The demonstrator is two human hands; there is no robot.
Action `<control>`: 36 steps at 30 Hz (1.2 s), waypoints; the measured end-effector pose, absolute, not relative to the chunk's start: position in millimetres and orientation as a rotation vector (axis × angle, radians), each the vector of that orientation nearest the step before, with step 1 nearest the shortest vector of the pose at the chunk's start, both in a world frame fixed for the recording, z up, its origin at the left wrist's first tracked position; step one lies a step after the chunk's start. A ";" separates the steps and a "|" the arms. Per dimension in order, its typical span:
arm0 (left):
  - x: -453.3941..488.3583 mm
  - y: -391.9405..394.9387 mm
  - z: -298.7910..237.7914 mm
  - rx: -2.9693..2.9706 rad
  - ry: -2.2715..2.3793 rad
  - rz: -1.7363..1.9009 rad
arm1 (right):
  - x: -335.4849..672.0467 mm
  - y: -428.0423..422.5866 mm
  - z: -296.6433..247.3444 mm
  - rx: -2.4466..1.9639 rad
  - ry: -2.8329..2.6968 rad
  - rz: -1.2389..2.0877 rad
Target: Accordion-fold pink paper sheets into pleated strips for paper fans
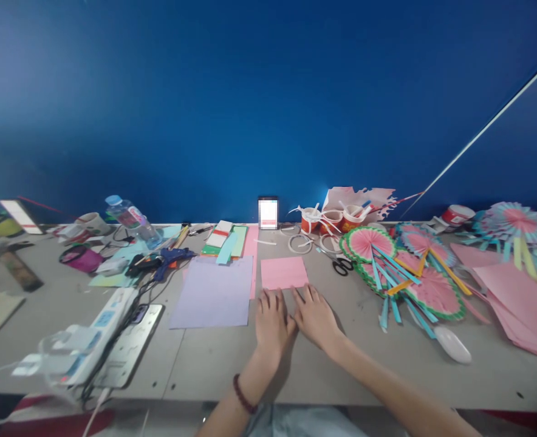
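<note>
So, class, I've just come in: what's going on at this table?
Someone has both hands at a pink sheet lying on the table: the left hand and right hand rest fingertips at its near edge. A purple sheet lies to the left. To the right are scissors and folded fans.

Paper piece (284, 272) lies centrally on the bench (214, 367), left hand (271, 325) and right hand (314, 312) at its near edge. To its left lies a sheet (212, 294), then, nearer, a power strip (103, 328). Right: scissors (344, 264), then paper fans (369, 244); far, behind: screen (268, 212).
</note>
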State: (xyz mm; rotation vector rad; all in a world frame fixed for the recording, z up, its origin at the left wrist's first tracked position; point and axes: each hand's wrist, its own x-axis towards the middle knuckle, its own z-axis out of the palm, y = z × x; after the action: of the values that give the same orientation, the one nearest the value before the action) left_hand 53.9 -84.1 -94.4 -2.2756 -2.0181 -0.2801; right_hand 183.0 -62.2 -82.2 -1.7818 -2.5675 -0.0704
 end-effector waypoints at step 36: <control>-17.6 -3.6 -82.0 -2.758 -1.294 -0.426 | 201.0 -23.5 -61.8 -1.706 -2.672 -0.062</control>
State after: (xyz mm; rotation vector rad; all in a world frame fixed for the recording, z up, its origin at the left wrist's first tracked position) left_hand -17.6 -3.6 -82.0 -2.7583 -1.2940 -0.4259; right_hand 201.0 -23.5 -61.8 -1.7061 -2.6718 -0.0622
